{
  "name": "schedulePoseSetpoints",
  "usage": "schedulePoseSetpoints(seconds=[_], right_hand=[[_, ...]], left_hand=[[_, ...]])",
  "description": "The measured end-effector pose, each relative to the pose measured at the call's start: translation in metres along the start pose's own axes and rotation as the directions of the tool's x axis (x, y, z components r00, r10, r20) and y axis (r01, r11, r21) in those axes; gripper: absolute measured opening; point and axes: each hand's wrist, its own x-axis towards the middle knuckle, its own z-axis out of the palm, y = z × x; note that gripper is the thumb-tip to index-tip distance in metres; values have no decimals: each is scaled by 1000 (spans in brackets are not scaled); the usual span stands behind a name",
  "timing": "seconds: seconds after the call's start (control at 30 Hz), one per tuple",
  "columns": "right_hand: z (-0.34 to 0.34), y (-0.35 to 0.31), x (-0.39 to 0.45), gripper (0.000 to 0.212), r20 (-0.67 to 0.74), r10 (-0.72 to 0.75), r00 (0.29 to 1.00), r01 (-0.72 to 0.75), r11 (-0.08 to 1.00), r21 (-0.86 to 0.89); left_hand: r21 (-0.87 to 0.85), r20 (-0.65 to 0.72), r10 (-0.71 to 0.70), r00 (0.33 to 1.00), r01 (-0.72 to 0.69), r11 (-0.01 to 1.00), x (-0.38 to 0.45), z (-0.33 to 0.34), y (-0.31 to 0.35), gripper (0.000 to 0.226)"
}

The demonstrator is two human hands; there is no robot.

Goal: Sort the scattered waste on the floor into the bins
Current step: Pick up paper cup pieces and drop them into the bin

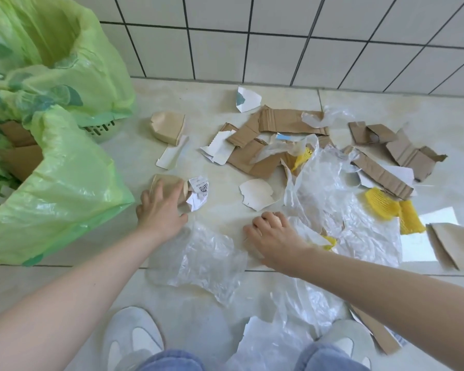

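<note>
— Where is the trash?
— All over the floor (220, 218): brown cardboard (255, 156), clear plastic (198, 261), yellow net (381, 203).
— And the hands?
— The left hand (161, 207) lies on a brown paper lump (169, 187), fingers spread. The right hand (273, 234) curls on a brown scrap (252, 250).
— The bins?
— Near bin (73, 199) holds cardboard; far bin (99, 76) stands behind.

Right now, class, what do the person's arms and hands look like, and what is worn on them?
Both forearms are bare with no sleeves in view. The left hand and right hand wear no gloves, and no rings, watch or bracelets show on fingers or wrists.
</note>
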Motion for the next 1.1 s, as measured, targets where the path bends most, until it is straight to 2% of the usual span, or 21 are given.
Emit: schedulePoseSetpoints(seconds=[0.2, 0.33, 0.4, 0.5, 0.6, 0.67, 0.83, 0.93, 1.03, 1.07, 1.1], right_hand=[[-9, 3, -4, 72, 0, -2, 1000, 2, 985, 175], [-18, 3, -2, 57, 31, 13, 999, -21, 959, 282], [-20, 4, -1, 57, 19, 3, 1000, -9, 946, 324], [-25, 5, 0, 56, -4, 17, 1000, -15, 930, 367], [-29, 5, 1, 45, -4, 35, 999, -30, 904, 425], [-31, 6, 1, 40, 9, 43, 999, -42, 881, 471], [-39, 11, 0, 43, 57, 58, 997, -81, 756, 649], [-46, 17, 3, 49, 61, 158, 986, -150, 647, 748], [-56, 23, 12, 27, 79, 270, 960, -213, 518, 828], [-57, 25, 15, 26, 84, 303, 949, -227, 475, 850], [-59, 27, 18, 34, 87, 331, 939, -237, 445, 864]], left_hand=[[29, 0, 30, 1000, -30, 999, 10, 1, -4, 75], [106, -57, 95, 994, -89, 990, 10, 5, -8, 70], [116, -74, 121, 990, -112, 987, 8, 7, -12, 73], [58, -51, 157, 986, -154, 986, 3, 10, -16, 77], [128, -24, 201, 979, -197, 972, -2, 10, -19, 77], [152, -97, 213, 972, -197, 969, -3, 8, -21, 72], [-78, -328, 87, 941, -119, 990, 0, -9, -22, 32], [-177, -423, 65, 904, -153, 972, 6, -16, -25, 4], [-354, -481, -18, 877, -175, 919, 8, -22, -21, 7], [-423, -503, -48, 863, -197, 885, 6, -25, -16, 9], [-484, -515, -75, 854, -217, 848, 5, -28, -11, 12]])
